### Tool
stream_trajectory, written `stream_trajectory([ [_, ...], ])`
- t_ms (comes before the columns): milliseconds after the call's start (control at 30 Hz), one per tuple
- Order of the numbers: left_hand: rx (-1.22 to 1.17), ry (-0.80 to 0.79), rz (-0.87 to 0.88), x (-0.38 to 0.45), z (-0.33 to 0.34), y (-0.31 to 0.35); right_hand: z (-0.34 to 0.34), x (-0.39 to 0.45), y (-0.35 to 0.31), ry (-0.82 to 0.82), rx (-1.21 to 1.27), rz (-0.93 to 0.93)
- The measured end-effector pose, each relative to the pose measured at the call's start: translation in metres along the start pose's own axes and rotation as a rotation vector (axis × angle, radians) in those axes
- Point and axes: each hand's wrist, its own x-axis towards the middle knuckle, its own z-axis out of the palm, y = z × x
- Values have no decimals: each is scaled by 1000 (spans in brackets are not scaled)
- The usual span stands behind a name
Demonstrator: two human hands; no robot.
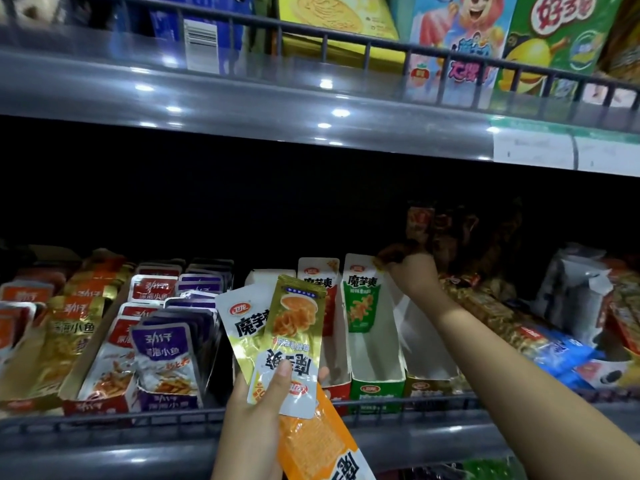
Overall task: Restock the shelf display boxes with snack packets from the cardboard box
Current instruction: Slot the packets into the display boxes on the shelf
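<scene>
Packets [287, 344], gold and orange, are fanning from our left hand [258, 407] at lower centre, thumb pinching them. Our right hand [412, 271] is curling around something dark above a box [427, 341], centre right.

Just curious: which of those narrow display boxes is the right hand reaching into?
The yellow-fronted box, rightmost of three; the right hand is over its back, beside the green-fronted box.
</scene>
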Motion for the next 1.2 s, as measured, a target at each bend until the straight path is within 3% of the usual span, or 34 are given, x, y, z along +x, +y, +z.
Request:
stream_trajectory([
  [133,10,35,-8,0,0,0,4,0,0,-8,-23,-38],
  [267,-5,54,-49,-2,1,-1,6,1,-1,-53,-203,-59],
  [800,-52,-111,-53,-5,-1,5,7,-34,-7,22,-25,-222],
  [900,-1,-106,-60,-6,-2,9,-3,-63,-27,-201,163,-301],
  [1033,114,-166,-45,-4,-6,13,-7,-92,-54,-559,1,-512],
  [1133,131,-288,-99,-6,-9,16,-7,-99,-63,-626,-242,-566],
  [1200,118,-337,-137,-6,-13,16,-13,-99,-69,-617,-294,-477],
])
